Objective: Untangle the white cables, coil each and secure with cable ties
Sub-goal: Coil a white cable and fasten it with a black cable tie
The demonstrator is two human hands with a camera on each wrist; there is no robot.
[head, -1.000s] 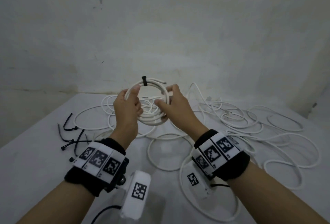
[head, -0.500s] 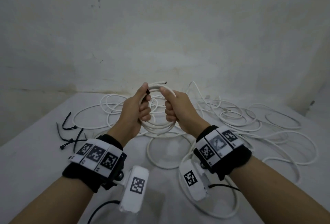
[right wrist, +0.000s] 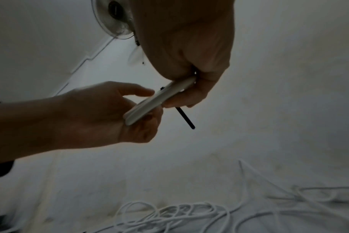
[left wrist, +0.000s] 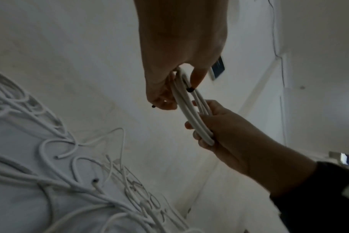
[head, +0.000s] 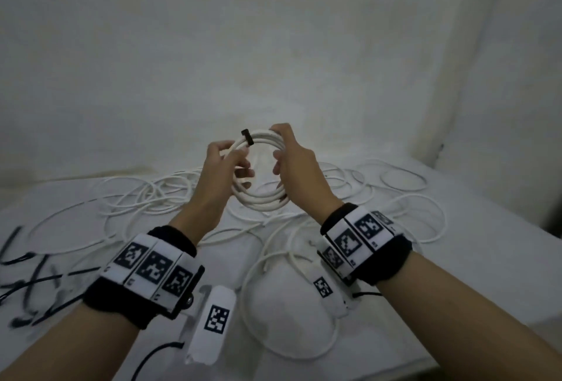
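Both hands hold a coiled white cable (head: pixel 264 202) upright in the air above the table. A black cable tie (head: pixel 247 136) wraps the top of the coil. My left hand (head: pixel 232 163) grips the coil's left side, with fingers curled through the ring. My right hand (head: pixel 287 154) grips the right side, fingertips near the top and thumb inside. In the left wrist view the coil (left wrist: pixel 191 113) runs between the two hands, the tie head (left wrist: pixel 190 89) by my left fingers. The right wrist view shows the tie's black tail (right wrist: pixel 185 118) sticking out below the coil (right wrist: pixel 155 100).
Loose white cables (head: pixel 146 198) lie tangled across the white table, with more loops on the right (head: pixel 404 198) and a big loop near me (head: pixel 289 304). Several black cable ties (head: pixel 27 283) lie at the left edge. A wall stands close behind.
The hands, clenched together at the coil's top half a second ago, have moved apart to its sides. The coil sits higher, and the tie shows on top again.
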